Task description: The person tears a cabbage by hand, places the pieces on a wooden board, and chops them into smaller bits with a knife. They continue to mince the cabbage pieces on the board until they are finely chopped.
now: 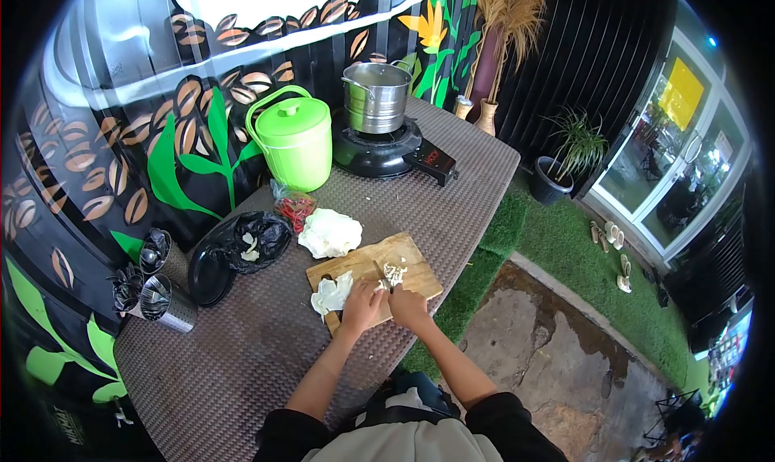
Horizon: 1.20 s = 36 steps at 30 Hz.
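Note:
My right hand [408, 307] grips a knife [379, 270], whose blade points away from me over the wooden cutting board [420, 278]. Beside the blade, the curled fingers of my left hand [363, 306] press down on a pale piece of cabbage, mostly hidden by them. Chopped cabbage [395, 271] lies in small bits just past the knife. Left of my left hand, a loose cabbage leaf [329, 296] overlaps the board's edge. A larger cabbage chunk [329, 233] rests on the table behind the board.
Behind the board are a bag of red chilies [297, 212], a black plastic bag [257, 240] with scraps, and a lime-green lidded bucket [294, 143]. A steel pot [377, 98] sits on a portable stove [379, 153]. Metal cutlery holders [168, 307] stand at left on the woven-patterned table [234, 357].

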Each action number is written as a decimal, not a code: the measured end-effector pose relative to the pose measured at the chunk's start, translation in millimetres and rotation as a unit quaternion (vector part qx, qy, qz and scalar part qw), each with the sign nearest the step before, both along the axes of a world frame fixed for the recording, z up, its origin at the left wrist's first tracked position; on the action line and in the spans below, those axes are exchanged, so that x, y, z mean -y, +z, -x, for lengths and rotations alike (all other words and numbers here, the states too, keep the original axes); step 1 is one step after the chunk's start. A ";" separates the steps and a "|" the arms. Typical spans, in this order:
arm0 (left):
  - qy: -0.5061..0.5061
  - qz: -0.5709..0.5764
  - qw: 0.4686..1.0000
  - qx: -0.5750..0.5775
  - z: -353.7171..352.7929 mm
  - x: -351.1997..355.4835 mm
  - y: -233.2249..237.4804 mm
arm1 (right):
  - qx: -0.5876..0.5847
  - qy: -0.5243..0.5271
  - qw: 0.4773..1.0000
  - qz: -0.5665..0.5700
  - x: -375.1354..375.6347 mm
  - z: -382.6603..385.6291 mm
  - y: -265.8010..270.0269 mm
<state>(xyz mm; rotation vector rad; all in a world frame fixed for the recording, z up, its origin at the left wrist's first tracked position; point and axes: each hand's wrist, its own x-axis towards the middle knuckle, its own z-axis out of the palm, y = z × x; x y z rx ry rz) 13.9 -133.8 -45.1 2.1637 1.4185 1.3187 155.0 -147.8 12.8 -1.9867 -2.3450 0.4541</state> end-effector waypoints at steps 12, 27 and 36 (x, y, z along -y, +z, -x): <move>-0.003 -0.048 0.999 0.006 0.3 5.7 9.6 | -0.019 -0.060 0.998 -0.021 8.9 14.4 -10.8; -0.007 -0.044 0.999 0.016 0.6 6.2 12.6 | 0.014 -0.034 0.999 -0.010 8.5 14.0 -7.0; -0.005 -0.022 0.999 0.032 3.0 3.0 7.9 | -0.014 -0.076 0.997 0.005 33.3 21.2 -13.9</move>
